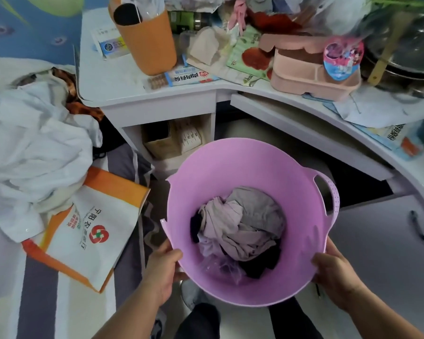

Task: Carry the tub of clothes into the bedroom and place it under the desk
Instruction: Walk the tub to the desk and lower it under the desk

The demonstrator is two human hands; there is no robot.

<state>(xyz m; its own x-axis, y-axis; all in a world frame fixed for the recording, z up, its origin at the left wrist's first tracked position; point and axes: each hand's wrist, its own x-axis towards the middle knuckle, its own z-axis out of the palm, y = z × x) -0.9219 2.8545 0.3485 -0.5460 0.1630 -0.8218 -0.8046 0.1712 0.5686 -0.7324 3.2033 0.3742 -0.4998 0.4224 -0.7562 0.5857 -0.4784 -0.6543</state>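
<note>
I have the purple tub (233, 177) held out in front of me, my left hand (163, 267) wrapped over the near rim on one side and my right hand (333, 267) gripping the rim opposite, thumbs inside the wall. Holding it at both sides keeps the soft plastic from folding and the clothes (240, 228) settled at the bottom. The tub hangs just before the dark opening under the desk (304, 123), tipped a little toward it, which I judge lines it up for sliding in beneath the pull-out shelf. I think it is clear of the floor, though its base is hidden from me. The tabletop above is crowded, with an orange cup (145, 37) and a pink tray (313, 79) near the edge, so I keep low. An orange-and-white bag (93, 223) lies on the bed to my left, just beside the rim.
</note>
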